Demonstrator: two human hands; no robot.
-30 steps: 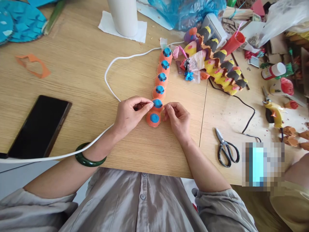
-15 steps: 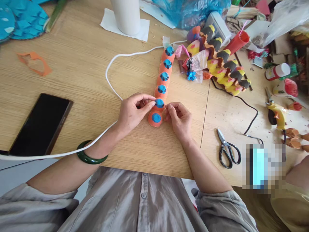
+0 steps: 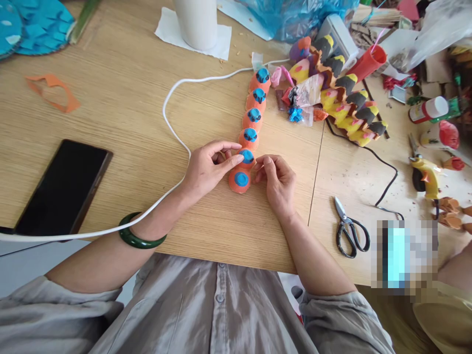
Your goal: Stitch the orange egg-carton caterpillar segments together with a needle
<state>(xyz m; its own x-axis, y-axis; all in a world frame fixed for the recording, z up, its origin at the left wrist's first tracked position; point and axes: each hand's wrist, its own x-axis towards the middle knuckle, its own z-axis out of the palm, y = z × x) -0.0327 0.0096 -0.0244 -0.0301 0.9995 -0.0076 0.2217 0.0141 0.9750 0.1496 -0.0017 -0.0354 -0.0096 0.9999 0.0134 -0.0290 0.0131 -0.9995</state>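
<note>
A strip of orange egg-carton cups [image 3: 251,121] lies on the table in front of me, running away from me. Blue clay discs top the cups. The far ones carry small black pieces, while the nearest disc [image 3: 241,179] is plain blue. My left hand [image 3: 211,164] steadies the second-nearest cup from the left, thumb on the edge of its blue disc [image 3: 246,157], index finger along the far side. Just right of that cup, my right hand [image 3: 276,181] has thumb and index finger pinched together. Whatever sits between those fingertips is too small or hidden to make out.
A white cable [image 3: 177,93] loops across the table and over my left forearm. A phone [image 3: 64,187] lies left, scissors [image 3: 348,228] right. Painted egg cartons [image 3: 342,91], a glue gun [image 3: 426,174] and a paper roll [image 3: 197,24] stand farther out. Another person's arm [image 3: 457,265] is at right.
The whole view has shifted slightly. My left thumb and fingers stay at the same cup, and my right hand keeps its pinch beside it.
</note>
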